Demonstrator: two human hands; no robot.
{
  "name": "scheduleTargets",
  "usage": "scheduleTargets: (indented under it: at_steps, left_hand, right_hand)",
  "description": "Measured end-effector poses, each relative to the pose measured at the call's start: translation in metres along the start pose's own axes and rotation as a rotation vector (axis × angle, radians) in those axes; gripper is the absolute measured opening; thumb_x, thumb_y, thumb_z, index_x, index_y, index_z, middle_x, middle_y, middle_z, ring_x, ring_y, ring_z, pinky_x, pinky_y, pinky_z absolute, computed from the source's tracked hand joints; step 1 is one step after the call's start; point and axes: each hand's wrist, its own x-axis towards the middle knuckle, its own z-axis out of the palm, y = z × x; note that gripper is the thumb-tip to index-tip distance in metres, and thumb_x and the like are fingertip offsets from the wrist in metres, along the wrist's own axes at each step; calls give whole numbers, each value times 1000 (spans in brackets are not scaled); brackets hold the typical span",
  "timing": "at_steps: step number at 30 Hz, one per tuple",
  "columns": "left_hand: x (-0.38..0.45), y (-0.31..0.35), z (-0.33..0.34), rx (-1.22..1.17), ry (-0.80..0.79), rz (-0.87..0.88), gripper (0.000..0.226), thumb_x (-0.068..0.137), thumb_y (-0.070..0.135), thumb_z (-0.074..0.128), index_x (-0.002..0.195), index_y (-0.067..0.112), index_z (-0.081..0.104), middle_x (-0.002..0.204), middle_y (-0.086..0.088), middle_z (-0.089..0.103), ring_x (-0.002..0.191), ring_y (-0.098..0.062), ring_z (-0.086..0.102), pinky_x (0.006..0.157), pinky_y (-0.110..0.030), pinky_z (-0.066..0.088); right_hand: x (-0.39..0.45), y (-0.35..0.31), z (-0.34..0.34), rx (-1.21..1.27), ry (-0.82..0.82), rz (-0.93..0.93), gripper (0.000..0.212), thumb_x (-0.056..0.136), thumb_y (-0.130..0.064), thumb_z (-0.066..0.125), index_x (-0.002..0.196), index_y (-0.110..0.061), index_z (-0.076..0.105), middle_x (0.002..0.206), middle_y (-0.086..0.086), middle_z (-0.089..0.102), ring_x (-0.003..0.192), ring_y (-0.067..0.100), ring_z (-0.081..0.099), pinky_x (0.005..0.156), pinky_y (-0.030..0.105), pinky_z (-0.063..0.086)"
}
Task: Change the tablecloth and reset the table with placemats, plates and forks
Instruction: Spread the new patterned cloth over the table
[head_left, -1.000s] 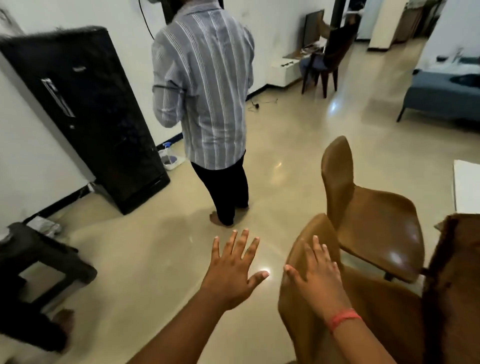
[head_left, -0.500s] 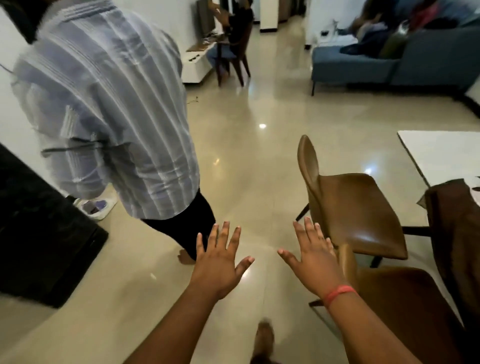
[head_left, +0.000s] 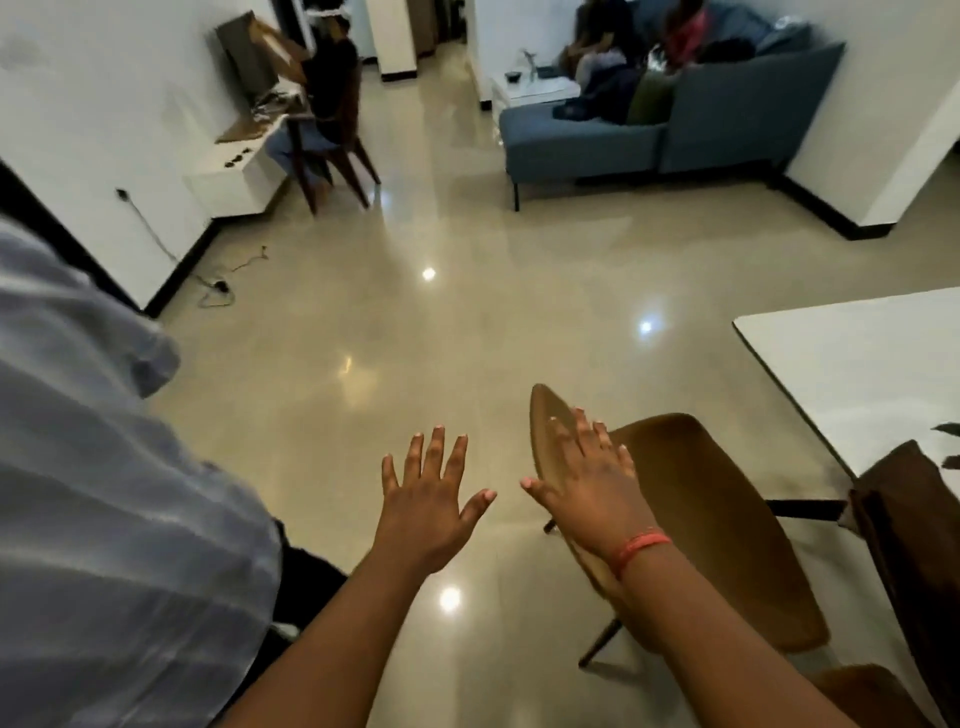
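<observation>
Both hands are out in front, palms down, holding nothing; the left hand (head_left: 423, 512) has its fingers spread wide and straight over the shiny beige floor (head_left: 467, 322); the right hand (head_left: 589, 486) is just as flat, fingers straight, stretched over the top of a brown chair (head_left: 691, 514), though whether it actually touches the backrest I can't tell; there's an orange band (head_left: 640, 545) round that wrist.

The table (head_left: 862, 374) sits off to the right, just past the chair, and what shows of its top is plain white; something dark brown (head_left: 914, 540) hangs at its near edge, could be cloth or another chair back, too cut off to say; another bit of brown seat (head_left: 865, 696) pokes in at the bottom right corner.

On the left, really close, is the back of a person in a pale striped shirt (head_left: 104, 519), blurry; further back someone sits on a wooden chair (head_left: 337, 150) at a low white cabinet (head_left: 234, 182) by the wall, with a cable (head_left: 208, 280) trailing on the floor nearby; across the room is a blue sofa (head_left: 675, 119) with people on it, too blurry to make out more.

No writing, labels or brand names that I can read anywhere.
</observation>
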Motion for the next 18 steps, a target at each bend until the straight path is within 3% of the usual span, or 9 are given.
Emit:
scheduleTargets:
  at_steps: [4, 8, 13, 18]
  left_hand:
    - [126, 7, -2, 33, -10, 113, 89, 80, 80, -12, 157, 35, -13, 167, 0, -13, 154, -25, -12, 121, -59, -3]
    - [249, 15, 7, 64, -52, 233, 83, 86, 78, -2, 157, 36, -12, 167, 1, -13, 154, -25, -13, 121, -58, -4]
    - [434, 34, 16, 75, -104, 432, 99, 72, 84, -22, 157, 35, -12, 167, 1, -14, 154, -24, -13, 121, -57, -3]
    - [565, 92, 12, 121, -179, 712, 100, 71, 84, -25, 157, 33, -14, 166, 1, -16, 154, -25, -12, 122, -57, -1]
  right_hand:
    - [90, 23, -11, 46, 34, 88, 85, 89, -77, 27, 157, -33, -1, 165, 0, -15, 152, 26, -8, 122, 54, 5]
    - [173, 60, -3, 68, 42, 233, 86, 87, -79, 23, 156, -34, -4, 164, -2, -19, 152, 25, -11, 122, 53, 4]
    - [288, 114, 4, 159, 79, 517, 91, 82, -82, 16, 156, -34, -4, 164, -3, -17, 152, 23, -11, 122, 52, 4]
    - [347, 151, -9, 300, 136, 836, 98, 72, -85, 7, 156, -36, -4, 164, -6, -18, 152, 21, -12, 123, 50, 2]
